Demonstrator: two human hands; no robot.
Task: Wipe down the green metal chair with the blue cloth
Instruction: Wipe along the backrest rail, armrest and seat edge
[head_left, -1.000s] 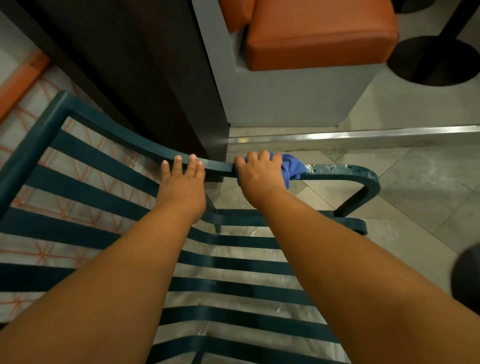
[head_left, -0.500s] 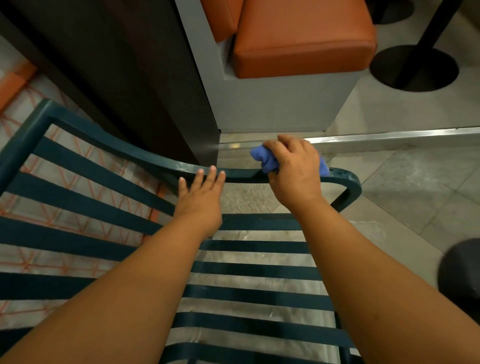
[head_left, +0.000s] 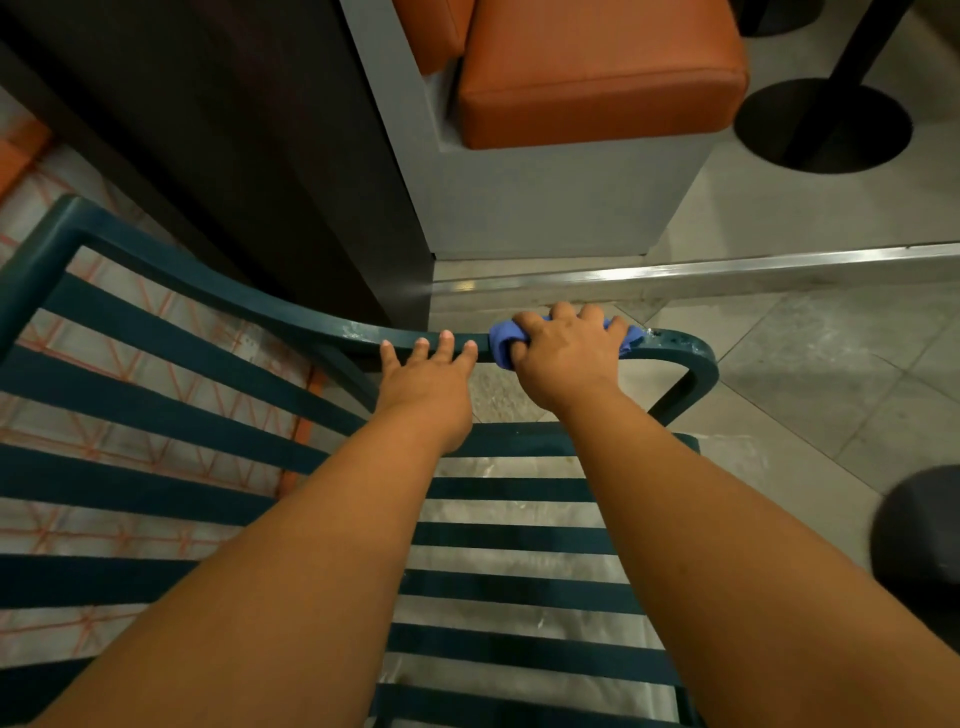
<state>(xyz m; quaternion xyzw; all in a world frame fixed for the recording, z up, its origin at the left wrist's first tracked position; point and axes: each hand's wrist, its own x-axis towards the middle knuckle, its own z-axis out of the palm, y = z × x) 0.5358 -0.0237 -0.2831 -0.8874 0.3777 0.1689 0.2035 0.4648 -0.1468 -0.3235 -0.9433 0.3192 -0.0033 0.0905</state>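
The green metal chair (head_left: 218, 296) fills the lower left and centre, with its slatted back and seat below me and its armrest running across the middle. My right hand (head_left: 563, 353) grips the blue cloth (head_left: 501, 340) wrapped over the armrest, close to its curved right end. Blue cloth shows on both sides of that hand. My left hand (head_left: 426, 382) rests on the same armrest just left of the cloth, fingers straight and laid over the rail.
A dark panel (head_left: 234, 130) stands right behind the armrest. An orange cushioned bench (head_left: 597, 73) on a grey base lies beyond. A metal floor strip (head_left: 727, 273) crosses the tiles, a black table base (head_left: 823, 124) is top right, and a dark round object (head_left: 919, 545) sits at the right edge.
My right hand has slid the cloth along the armrest, first toward its curved right end, then slightly back left. My left hand stayed resting on the rail beside it.
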